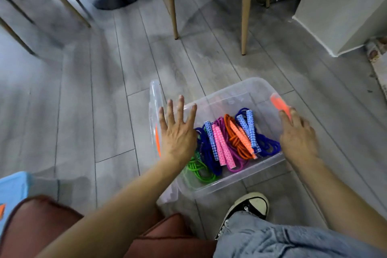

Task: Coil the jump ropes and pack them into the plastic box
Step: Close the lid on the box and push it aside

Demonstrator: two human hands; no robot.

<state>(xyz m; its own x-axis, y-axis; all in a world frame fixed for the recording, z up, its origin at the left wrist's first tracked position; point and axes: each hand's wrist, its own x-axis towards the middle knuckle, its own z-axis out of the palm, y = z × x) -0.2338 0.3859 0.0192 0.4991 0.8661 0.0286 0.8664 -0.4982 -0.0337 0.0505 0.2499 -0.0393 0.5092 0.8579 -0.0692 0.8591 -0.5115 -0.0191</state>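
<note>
Your left hand (178,132) was spread flat at the clear plastic box (240,182); your right hand (297,132) seemingly touched its orange latch (279,103) (blurred, grip unclear). Coiled jump ropes (230,142) lay inside. The lid (156,111) leaned upright against the box's left wall; a nudge could topple it. Grey plank floor (83,100), chair legs (245,16) beyond.

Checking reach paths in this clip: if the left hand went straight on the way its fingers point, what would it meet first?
Probably the clear lid standing on edge against the plastic box. The left hand points up-frame with spread fingers. Depth is unclear; it may already touch it.
</note>
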